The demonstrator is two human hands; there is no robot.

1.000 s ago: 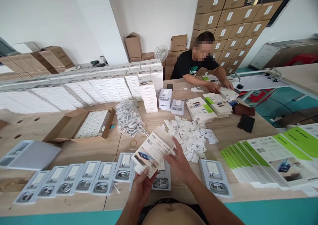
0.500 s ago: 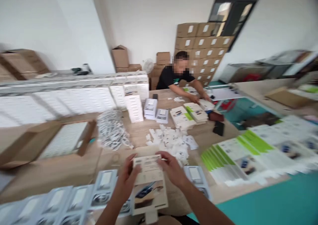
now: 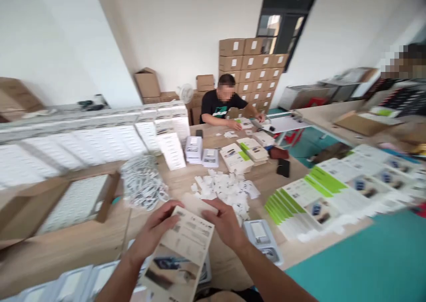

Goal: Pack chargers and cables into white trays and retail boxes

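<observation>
A white printed carton (image 3: pixel 183 248) with a device picture on its front is tilted in front of me. My left hand (image 3: pixel 155 226) is closed on its upper left edge, thumb lying on the printed face. At the top right, my right hand (image 3: pixel 226 224) pinches the carton's raised end flap (image 3: pixel 195 204). Beneath and beside the carton lie blue-grey plastic trays with white blocks and coiled cables; one such tray (image 3: pixel 262 240) is to the right of my right hand. Just beyond my hands is a heap of small white pieces (image 3: pixel 226 186).
Bundled white cables (image 3: pixel 143 182) and an open cardboard box (image 3: pixel 53 200) are on the left. Rows of white cartons (image 3: pixel 83 146) stand behind them. Overlapping green-edged cartons (image 3: pixel 316 195) line the right side. A co-worker (image 3: pixel 222 102) sits across the table; another person (image 3: pixel 406 62) is at the far right.
The carton has turned from nearly upright to slanted, its top leaning right. My right hand has shifted from its top corner to the flap. The co-worker's hands have left the carton stack.
</observation>
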